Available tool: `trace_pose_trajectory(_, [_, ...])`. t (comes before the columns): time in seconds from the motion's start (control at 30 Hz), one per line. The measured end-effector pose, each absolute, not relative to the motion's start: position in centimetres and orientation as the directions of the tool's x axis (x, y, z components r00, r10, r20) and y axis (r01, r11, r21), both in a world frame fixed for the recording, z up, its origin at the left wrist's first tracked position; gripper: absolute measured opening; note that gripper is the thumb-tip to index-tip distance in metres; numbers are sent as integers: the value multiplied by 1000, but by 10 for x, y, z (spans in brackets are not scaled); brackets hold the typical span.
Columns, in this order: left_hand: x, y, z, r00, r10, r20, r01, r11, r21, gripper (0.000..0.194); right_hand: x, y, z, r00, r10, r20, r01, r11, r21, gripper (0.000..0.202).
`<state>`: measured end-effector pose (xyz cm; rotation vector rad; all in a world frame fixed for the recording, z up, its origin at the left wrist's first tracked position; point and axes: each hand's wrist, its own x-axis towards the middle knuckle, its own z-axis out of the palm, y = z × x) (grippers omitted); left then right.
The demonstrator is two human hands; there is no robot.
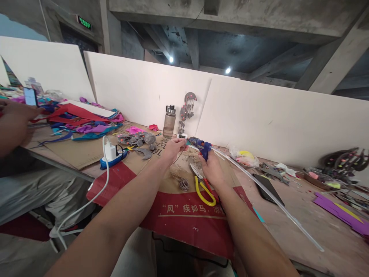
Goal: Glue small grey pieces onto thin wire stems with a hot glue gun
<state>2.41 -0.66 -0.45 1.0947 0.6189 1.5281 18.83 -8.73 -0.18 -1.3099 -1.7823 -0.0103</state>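
Observation:
My right hand [211, 165] grips a blue hot glue gun [204, 148], with a long clear glue stick [271, 200] trailing from its back over the table to the right. Close to the gun's nozzle, my left hand [175, 149] is closed in a pinch on a thin grey cord [179, 158]; its fingertips are too small to show in detail. Below the hands, a small coil of grey cord [183, 185] lies on the cardboard. Beside it are scissors with yellow handles [200, 188], partly under my right wrist.
Red-printed cardboard [187, 227] covers the table before me. Behind stand a water bottle [169, 122] and a grey hanging ornament [188, 105]. Grey felt pieces [142, 153] and a blue power strip [113, 159] lie left, a phone [268, 188] right. Another person's hand [17, 119] is far left.

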Motion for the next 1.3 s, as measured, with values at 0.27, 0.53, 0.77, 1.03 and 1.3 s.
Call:
trace_pose_trajectory(0.27, [24, -3, -7, 31, 949, 314, -486, -260, 834, 26, 187, -90, 0, -28, 798, 602, 807, 374, -457, 39])
trace_pose_trajectory(0.53, [25, -6, -5, 39, 954, 298, -493, -241, 836, 25, 185, -94, 4, -46, 812, 582, 858, 331, -394, 38])
trace_pose_trajectory(0.77, [24, -12, 0, 61, 961, 268, -523, -199, 829, 21, 184, -97, 7, -55, 825, 562, 869, 317, -381, 37])
trace_pose_trajectory(1.03, [25, -12, 0, 69, 964, 259, -519, -187, 834, 19, 185, -95, 5, -54, 822, 567, 864, 323, -385, 38])
trace_pose_trajectory(1.3, [24, -13, 2, 66, 966, 250, -525, -180, 832, 18, 184, -98, 6, -45, 833, 552, 876, 298, -379, 40])
